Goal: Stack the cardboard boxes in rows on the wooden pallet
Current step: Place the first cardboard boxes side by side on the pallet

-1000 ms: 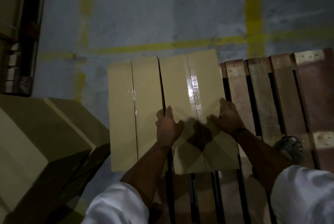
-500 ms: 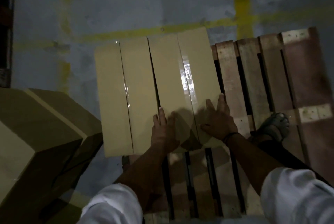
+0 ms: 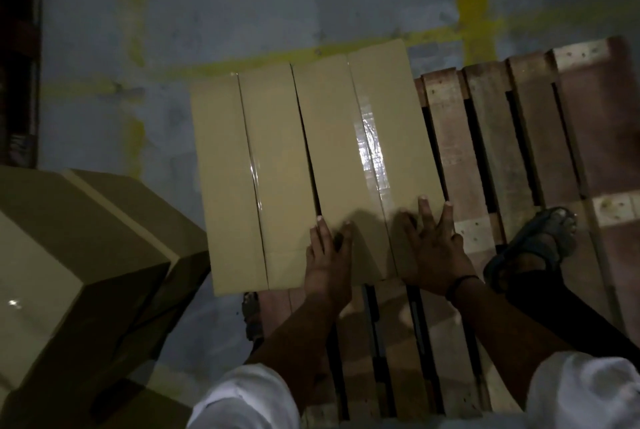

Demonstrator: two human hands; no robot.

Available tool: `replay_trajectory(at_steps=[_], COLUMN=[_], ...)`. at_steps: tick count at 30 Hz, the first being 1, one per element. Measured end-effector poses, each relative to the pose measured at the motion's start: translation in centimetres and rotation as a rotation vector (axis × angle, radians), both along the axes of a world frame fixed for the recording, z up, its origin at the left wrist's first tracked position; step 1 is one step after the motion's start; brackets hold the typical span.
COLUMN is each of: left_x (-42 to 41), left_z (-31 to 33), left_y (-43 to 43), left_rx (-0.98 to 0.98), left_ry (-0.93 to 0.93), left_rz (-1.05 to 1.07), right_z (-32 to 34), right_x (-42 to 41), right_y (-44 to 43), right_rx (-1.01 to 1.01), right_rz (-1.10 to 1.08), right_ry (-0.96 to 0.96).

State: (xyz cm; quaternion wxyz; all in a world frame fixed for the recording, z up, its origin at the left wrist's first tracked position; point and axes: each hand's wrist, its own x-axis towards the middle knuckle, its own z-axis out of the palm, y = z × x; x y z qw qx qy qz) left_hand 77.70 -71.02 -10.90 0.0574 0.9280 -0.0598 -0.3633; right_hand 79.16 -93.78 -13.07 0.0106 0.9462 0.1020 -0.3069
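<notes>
Two tan cardboard boxes lie side by side at the left end of the wooden pallet (image 3: 519,137). The left box (image 3: 242,179) has a taped seam down its middle; the right box (image 3: 349,158) carries shiny clear tape. My left hand (image 3: 327,255) rests flat on the near end of the right box, by the gap between the boxes. On that same box's near right corner my right hand (image 3: 431,248) presses with its fingers spread and straight.
More tan cardboard boxes (image 3: 69,272) stand on the floor at the left. A sandalled foot (image 3: 540,241) stands on the pallet slats at the right. Grey floor with yellow lines (image 3: 471,12) lies beyond. A dark stack (image 3: 17,47) fills the far left edge.
Both hands have slid from the middle of the right box toward its near end, and their fingers have straightened. The boxes stay side by side on the pallet.
</notes>
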Motion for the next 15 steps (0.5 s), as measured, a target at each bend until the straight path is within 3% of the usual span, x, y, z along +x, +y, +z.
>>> replay_trajectory(at_steps=[7, 12, 14, 15], left_x=[-0.4, 0.1, 0.1, 0.2], left_z=[-0.3, 0.1, 0.2, 0.2], left_y=[1.3, 1.4, 1.6, 1.7], left_rx=[-0.045, -0.052, -0.054, -0.053], left_ry=[-0.039, -0.029, -0.021, -0.021], left_rz=[0.016, 0.040, 0.050, 0.052], right_z=[-0.7, -1.9, -2.1, -1.9], right_x=[0.3, 2.6, 3.8, 4.4], right_y=[0.5, -0.9, -0.7, -0.4], right_rx=[0.067, 0.230, 0.337, 0.425], right_rz=[-0.028, -0.098, -0.231, -0.400], right_ry=[0.002, -0.005, -0.039, -0.044])
